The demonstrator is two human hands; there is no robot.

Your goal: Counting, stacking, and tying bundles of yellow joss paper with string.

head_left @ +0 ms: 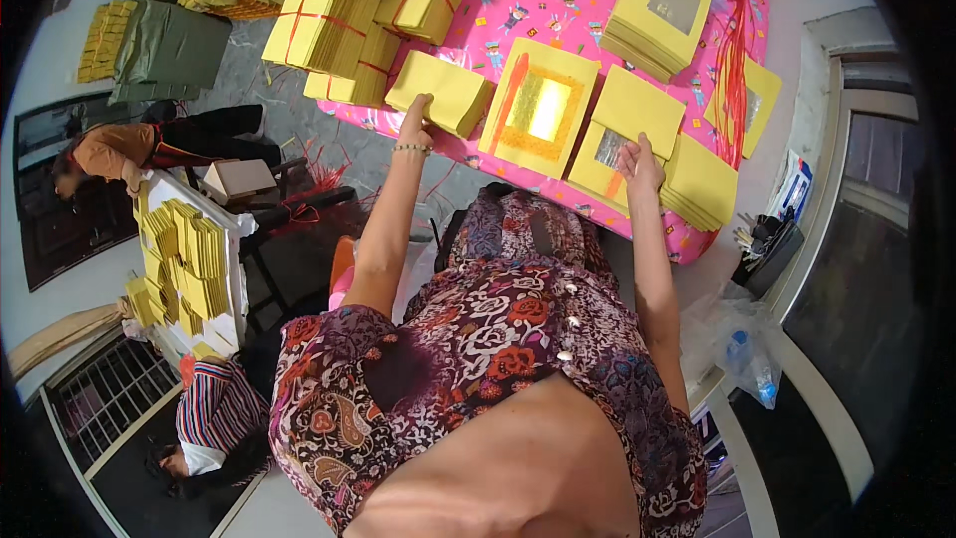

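Observation:
On a pink patterned table cover lie stacks of yellow paper sheets. My left hand (415, 124) grips the near edge of a plain yellow paper stack (438, 88), fingers closed on it. Beside that, to the right, lies a yellow sheet with a shiny gold foil square (541, 112) in an orange border. My right hand (642, 165) pinches the near edge of a yellow paper sheet (642, 110). This sheet partly covers another with a silver foil square (609, 147). A plain yellow stack (700, 184) sits right next to my right hand.
Bundles tied with red string (324, 20) are piled at the far left. A silver-foil stack (642, 40) and hanging red strings (732, 50) are at the far right. Two people work at a white table (234, 289) on the left. A plastic bag (732, 339) lies right.

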